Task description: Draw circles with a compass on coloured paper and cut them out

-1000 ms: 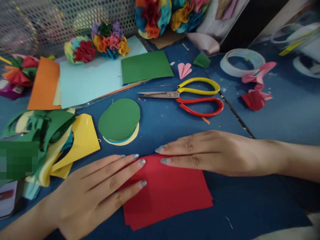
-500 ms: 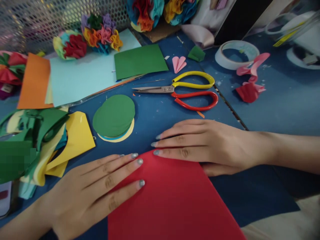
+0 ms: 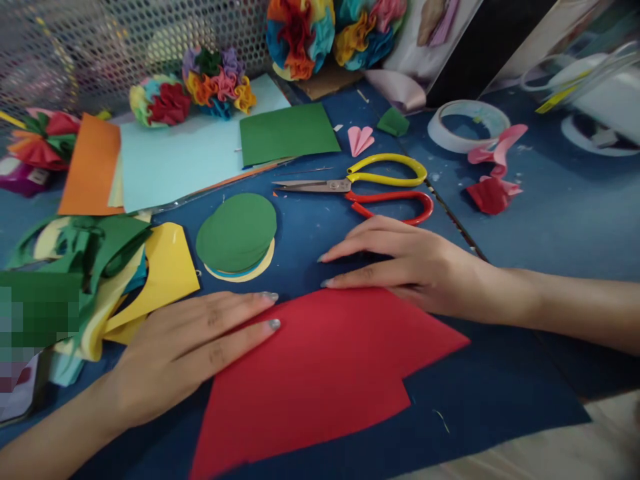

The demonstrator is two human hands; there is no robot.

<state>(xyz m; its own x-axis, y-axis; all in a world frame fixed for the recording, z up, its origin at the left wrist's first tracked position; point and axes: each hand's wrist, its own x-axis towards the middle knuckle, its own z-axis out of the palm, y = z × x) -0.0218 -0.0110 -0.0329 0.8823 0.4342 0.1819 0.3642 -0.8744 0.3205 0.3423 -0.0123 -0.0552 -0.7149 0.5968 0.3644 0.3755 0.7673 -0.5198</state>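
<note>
A sheet of red paper (image 3: 320,360) lies in front of me, its near side stepped and its right corner pointed. My left hand (image 3: 185,353) rests along the paper's upper left edge, fingers stretched out and touching it. At the far edge is my right hand (image 3: 420,267), its visible fingers outstretched and apart, with fingertips just beyond the paper. Part of that hand is hidden behind the paper's upper right edge. Beyond the hands lie green paper circles (image 3: 237,230) stacked over blue and yellow ones. Scissors (image 3: 345,185) with one yellow and one red handle lie just past my right hand.
Green and yellow paper scraps (image 3: 95,253) are heaped at left, near a phone (image 3: 30,393). Light blue sheets (image 3: 175,167) and a green piece (image 3: 290,133) lie farther back. Ruffled paper flowers (image 3: 220,83) stand by a perforated metal panel. A tape roll (image 3: 467,127) sits at right.
The red paper now shows a stepped near edge and a pointed right corner. My right hand has shifted slightly and its fingers are spread more. The view has moved a little.
</note>
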